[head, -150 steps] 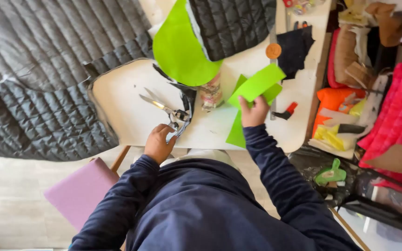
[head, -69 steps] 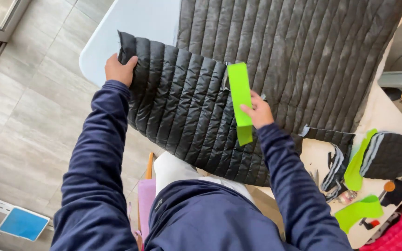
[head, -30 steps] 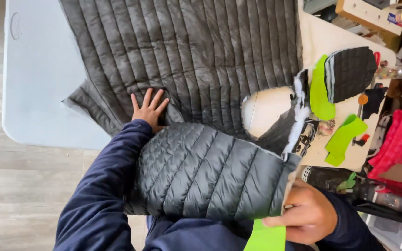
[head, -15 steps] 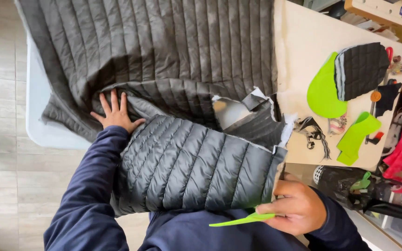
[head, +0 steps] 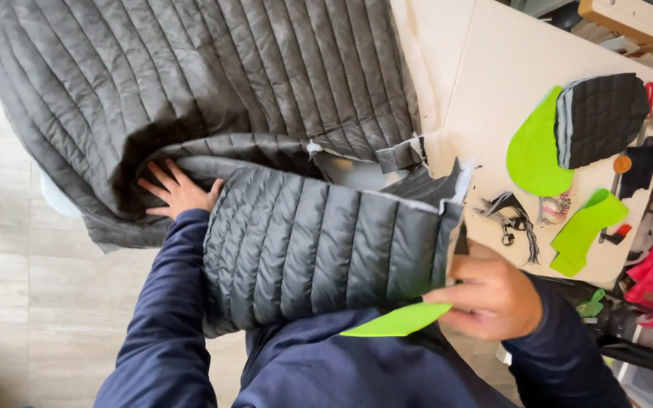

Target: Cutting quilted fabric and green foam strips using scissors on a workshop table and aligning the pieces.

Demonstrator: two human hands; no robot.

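A large sheet of dark grey quilted fabric (head: 213, 83) covered most of the pale bench (head: 493, 68), draping over its left edge, while a folded-back flap of the same quilting (head: 319, 245) lay across the near edge against the person's navy-sleeved arms. The left hand (head: 177, 190) rested flat on the fabric beneath the raised fold, fingers spread, grasping nothing. The right hand (head: 489, 295), at the near edge, pinched the flap's cut corner together with a green paper pattern piece (head: 398, 321), thumb pressed against curled fingers. Toward the bench's right edge lay a rounded green pattern (head: 534, 147) partly under a small black quilted piece (head: 602, 117), a folded green strip (head: 583, 230) and dark scraps (head: 512, 219).
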